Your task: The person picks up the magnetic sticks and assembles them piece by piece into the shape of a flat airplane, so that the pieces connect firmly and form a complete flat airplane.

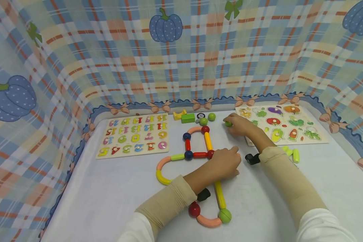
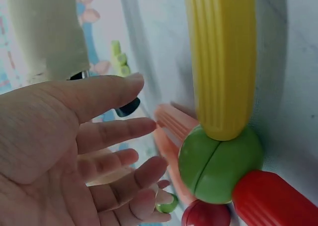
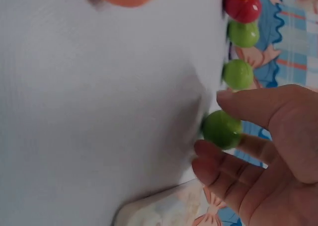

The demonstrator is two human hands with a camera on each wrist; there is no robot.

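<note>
My right hand is at the back of the table, thumb and fingers around a small green ball. In the head view, that ball shows partly under the fingertips. My left hand is over the right side of a figure of rods and balls, its fingers loosely spread and holding nothing. Beside it in the left wrist view are a green ball, a ribbed yellow rod and a red rod, joined together. Salmon-coloured pieces lie near the fingertips. The left hand and forearm hide part of the figure.
Two more green balls lie at the back, near a green block and a yellow piece. A number puzzle board lies left, a vegetable puzzle board right. Light-green rods lie near my right forearm.
</note>
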